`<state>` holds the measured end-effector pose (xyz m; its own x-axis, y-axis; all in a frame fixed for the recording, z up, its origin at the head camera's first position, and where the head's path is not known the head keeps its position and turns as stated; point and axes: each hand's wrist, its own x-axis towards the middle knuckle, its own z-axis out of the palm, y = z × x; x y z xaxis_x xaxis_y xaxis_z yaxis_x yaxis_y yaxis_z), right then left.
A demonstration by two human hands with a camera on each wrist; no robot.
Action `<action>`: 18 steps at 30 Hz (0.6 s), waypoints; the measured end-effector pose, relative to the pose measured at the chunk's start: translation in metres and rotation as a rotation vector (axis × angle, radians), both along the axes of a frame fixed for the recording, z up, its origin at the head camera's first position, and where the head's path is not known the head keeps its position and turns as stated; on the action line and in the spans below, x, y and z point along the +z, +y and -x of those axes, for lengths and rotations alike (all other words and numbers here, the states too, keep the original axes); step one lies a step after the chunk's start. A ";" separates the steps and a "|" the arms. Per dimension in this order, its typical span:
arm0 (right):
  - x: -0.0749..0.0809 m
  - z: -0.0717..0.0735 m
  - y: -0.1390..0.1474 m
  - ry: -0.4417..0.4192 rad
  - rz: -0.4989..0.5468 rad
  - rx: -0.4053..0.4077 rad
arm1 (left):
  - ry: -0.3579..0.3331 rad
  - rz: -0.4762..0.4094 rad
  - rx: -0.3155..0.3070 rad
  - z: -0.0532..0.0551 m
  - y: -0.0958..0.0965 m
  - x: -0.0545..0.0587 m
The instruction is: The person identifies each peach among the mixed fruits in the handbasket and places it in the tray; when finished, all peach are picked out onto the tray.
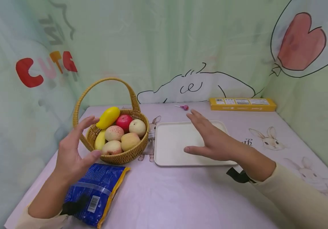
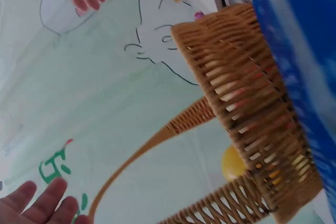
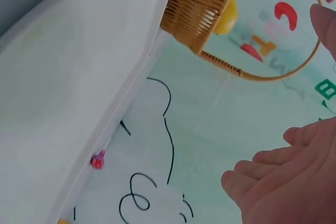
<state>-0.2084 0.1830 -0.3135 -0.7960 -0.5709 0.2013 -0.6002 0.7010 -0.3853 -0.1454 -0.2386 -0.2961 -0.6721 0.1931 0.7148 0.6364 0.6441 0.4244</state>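
My left hand [image 1: 73, 151] is raised in front of the wicker basket [image 1: 123, 158], thumb and fingers spread apart with nothing between them. Round fruits fill the basket, among them a red apple [image 1: 124, 123], a yellow mango [image 1: 108, 117] and pale peaches [image 1: 114, 133]. Below that hand lies a blue packet [image 1: 95, 187] with yellow edges, partly covered by the wrist. Over the cream tray [image 1: 169, 144] hovers my right hand [image 1: 209, 138], its fingers straight and the thumb held apart. In the right wrist view this empty right hand [image 3: 294, 171] shows its extended fingers.
A wrapped lollipop [image 1: 184, 107] lies behind the tray. Toward the back right is a long yellow box [image 1: 242, 104]. Printed curtains [image 1: 175, 47] enclose the table [image 1: 175, 197] at the back and sides. The basket's tall handle [image 1: 109, 79] arches above the fruit.
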 end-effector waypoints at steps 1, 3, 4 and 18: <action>0.000 0.003 -0.004 -0.010 0.011 0.015 | 0.030 -0.026 0.006 0.000 -0.003 0.000; 0.002 0.009 -0.011 -0.025 0.025 0.039 | 0.073 -0.060 0.028 -0.001 -0.008 -0.002; 0.004 0.011 -0.014 -0.031 0.030 0.048 | 0.093 -0.078 0.033 0.000 -0.010 -0.002; 0.012 0.030 -0.040 -0.132 0.095 0.091 | 0.027 -0.234 0.158 -0.005 -0.036 -0.004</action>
<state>-0.2383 0.1425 -0.3017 -0.7651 -0.6250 0.1548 -0.5991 0.6029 -0.5268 -0.1402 -0.2745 -0.3000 -0.6610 -0.0844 0.7456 0.5492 0.6227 0.5574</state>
